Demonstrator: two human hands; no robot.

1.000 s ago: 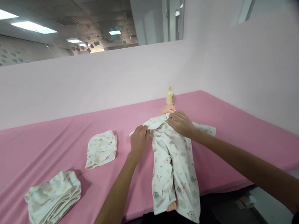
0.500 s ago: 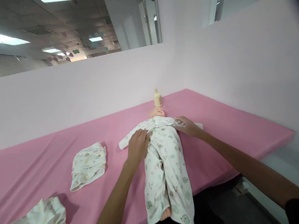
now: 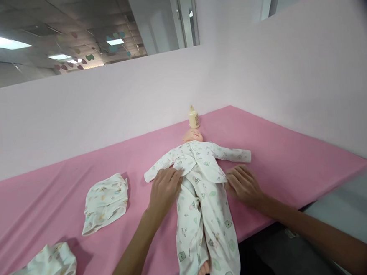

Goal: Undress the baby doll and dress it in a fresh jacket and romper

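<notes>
A baby doll (image 3: 193,134) lies on its back, dressed in a white printed top (image 3: 205,157) and matching trousers (image 3: 212,219). Both sleeves stretch out to the sides, and the doll's toes show below one trouser leg. My left hand (image 3: 166,184) has its fingers closed on the front edge of the top at the left of the waist. On the other side, my right hand (image 3: 241,183) pinches the top's lower corner by the hip. The front of the top spreads over the trousers' waist.
Pink sheeting (image 3: 125,246) covers the table. A folded printed cloth (image 3: 106,201) lies to the left, and a second folded cloth (image 3: 45,273) is nearer the front left. A pump bottle (image 3: 194,118) stands behind the doll's head. White walls (image 3: 106,113) border the back and right.
My right hand has moved down from the doll's chest to the hip, drawing the top's front down over the trousers' waist. My left hand has shifted slightly lower.
</notes>
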